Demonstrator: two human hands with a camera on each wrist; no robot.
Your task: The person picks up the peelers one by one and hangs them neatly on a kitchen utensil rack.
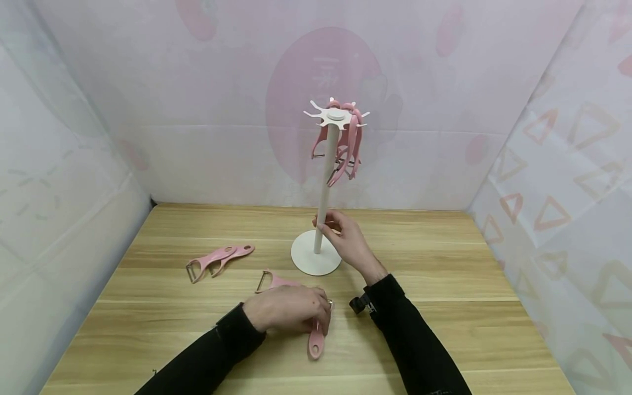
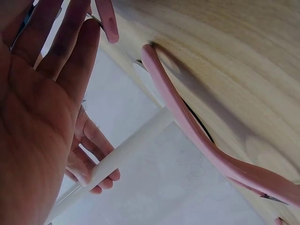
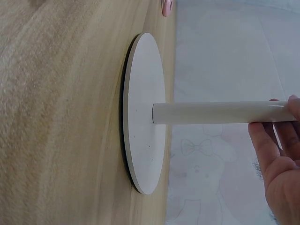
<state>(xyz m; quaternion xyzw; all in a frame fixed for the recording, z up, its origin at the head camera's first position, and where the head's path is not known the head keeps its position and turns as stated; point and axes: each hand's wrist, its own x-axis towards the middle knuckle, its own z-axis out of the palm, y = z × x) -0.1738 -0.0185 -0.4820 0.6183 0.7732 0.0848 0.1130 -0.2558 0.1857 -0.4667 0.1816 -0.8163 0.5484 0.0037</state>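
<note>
A white stand (image 1: 325,186) with a round base and a ring of hooks stands upright on the table. My right hand (image 1: 348,241) holds its pole between thumb and fingers, low above the base (image 3: 145,122). Several pink peelers (image 1: 351,144) hang from the hooks, mostly at the right and back. My left hand (image 1: 293,310) is low over the table, its fingers on a pink peeler (image 1: 316,344) whose handle points toward me; the thumb is hidden. Another pink peeler (image 1: 278,280) lies partly under this hand; its long handle (image 2: 180,112) shows in the left wrist view.
Two more pink peelers (image 1: 213,262) lie overlapping on the wooden table (image 1: 424,340), left of the stand. Patterned cloth walls (image 1: 222,159) rise behind and at both sides. A small black device (image 1: 362,303) sits at my right cuff.
</note>
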